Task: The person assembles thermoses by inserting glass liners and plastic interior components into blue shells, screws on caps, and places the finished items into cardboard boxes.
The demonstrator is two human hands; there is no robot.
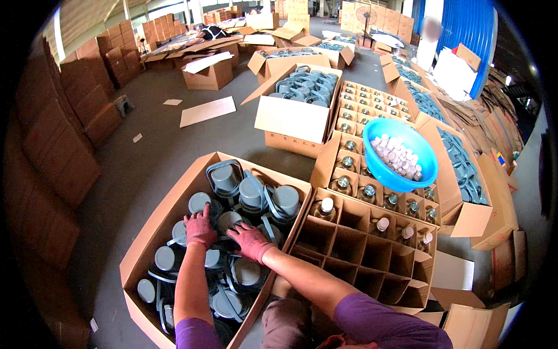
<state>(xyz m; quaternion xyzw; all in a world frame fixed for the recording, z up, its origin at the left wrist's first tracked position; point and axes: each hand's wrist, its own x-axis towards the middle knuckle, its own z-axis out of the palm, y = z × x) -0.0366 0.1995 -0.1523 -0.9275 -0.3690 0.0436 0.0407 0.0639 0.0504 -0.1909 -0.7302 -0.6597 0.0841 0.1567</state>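
Both my hands wear red gloves and reach into a large open cardboard box (152,232) full of grey lids with handles (251,192). My left hand (200,228) presses down on the lids near the box's middle. My right hand (250,240) lies flat on the lids just to its right. Whether either hand grips a lid I cannot tell. To the right stands a divided carton (372,256) with a few capped bottles (326,206) along its far row and many empty cells.
A blue basin of white caps (401,154) rests on another divided carton of bottles (354,168). More open boxes of grey lids (305,87) stand behind. Stacked brown cartons (64,134) line the left wall. Cardboard sheets (207,110) lie on the grey floor.
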